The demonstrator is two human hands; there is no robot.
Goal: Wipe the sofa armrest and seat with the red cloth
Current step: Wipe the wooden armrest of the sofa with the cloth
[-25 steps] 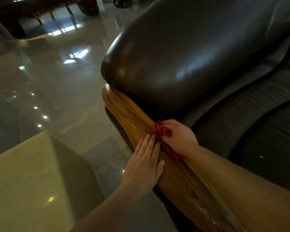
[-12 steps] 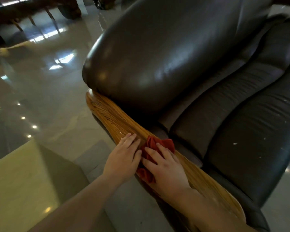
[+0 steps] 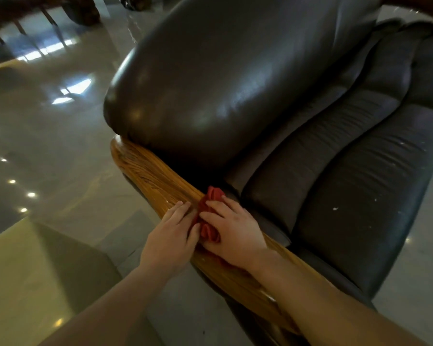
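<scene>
The right hand (image 3: 231,229) pressed the bunched red cloth (image 3: 210,216) flat-fingered onto the wooden armrest (image 3: 150,176), while the left hand (image 3: 171,236) lay open beside it, apparently bracing.

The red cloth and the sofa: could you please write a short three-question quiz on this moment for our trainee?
1. True or false: the red cloth lies on the dark seat cushion.
2. Which hand presses the cloth? A) left hand B) right hand
3. Fill in: the pale specks lie on the ____.

Key: 1. False: it is on the wooden armrest. 2. B; the left hand lies flat on the armrest beside the cloth. 3. Seat cushion.
</scene>
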